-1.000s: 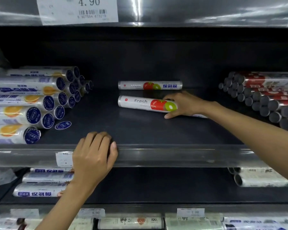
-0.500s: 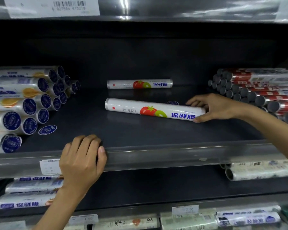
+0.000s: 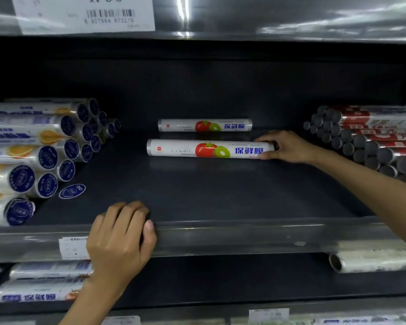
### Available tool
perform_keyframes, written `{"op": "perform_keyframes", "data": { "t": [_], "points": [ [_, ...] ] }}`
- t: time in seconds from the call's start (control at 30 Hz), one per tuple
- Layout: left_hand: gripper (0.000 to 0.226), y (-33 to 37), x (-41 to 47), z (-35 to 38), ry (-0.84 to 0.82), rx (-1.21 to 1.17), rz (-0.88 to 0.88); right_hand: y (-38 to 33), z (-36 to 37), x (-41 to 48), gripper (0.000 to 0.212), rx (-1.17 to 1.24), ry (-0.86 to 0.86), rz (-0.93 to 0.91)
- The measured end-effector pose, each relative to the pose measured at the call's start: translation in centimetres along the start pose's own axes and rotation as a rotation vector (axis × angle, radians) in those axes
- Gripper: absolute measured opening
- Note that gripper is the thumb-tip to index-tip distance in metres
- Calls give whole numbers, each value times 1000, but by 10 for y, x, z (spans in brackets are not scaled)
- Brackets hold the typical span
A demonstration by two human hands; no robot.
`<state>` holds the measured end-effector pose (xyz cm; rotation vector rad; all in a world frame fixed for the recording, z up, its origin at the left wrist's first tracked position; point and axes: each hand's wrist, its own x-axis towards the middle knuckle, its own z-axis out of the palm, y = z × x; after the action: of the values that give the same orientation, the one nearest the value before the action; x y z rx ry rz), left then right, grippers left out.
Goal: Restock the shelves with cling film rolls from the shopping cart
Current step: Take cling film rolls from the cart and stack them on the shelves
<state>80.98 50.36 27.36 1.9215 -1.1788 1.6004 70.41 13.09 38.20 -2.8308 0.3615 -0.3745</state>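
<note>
Your right grip clasps the right end of the front cling film roll, which lies crosswise on the shelf, just in front of a second roll. Your left grip holds the shelf edge. Much of the shelf is bare, so I judge the restocking only begun.

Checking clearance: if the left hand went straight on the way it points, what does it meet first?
Left hand, holding the shelf lip, points into the shelf. Past bare floor, it would likely meet the left end of the front roll first; depth is unclear.
</note>
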Motion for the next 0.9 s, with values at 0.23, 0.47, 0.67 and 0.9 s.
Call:
{"op": "perform_keyframes", "data": {
  "t": [0.23,0.47,0.67,0.9],
  "points": [
    [47,1,2,-1,-21,-21,-6,24,15,66,39,57,63,80],
    [49,1,0,1,-28,-23,-8,42,27,94,39,53,171,144],
    [48,2,1,0,-52,-15,-7,43,40,103,40,90,293,213],
    [45,3,-1,1,-56,-13,-17,39,42,100,43,104,369,206]
  ]
}}
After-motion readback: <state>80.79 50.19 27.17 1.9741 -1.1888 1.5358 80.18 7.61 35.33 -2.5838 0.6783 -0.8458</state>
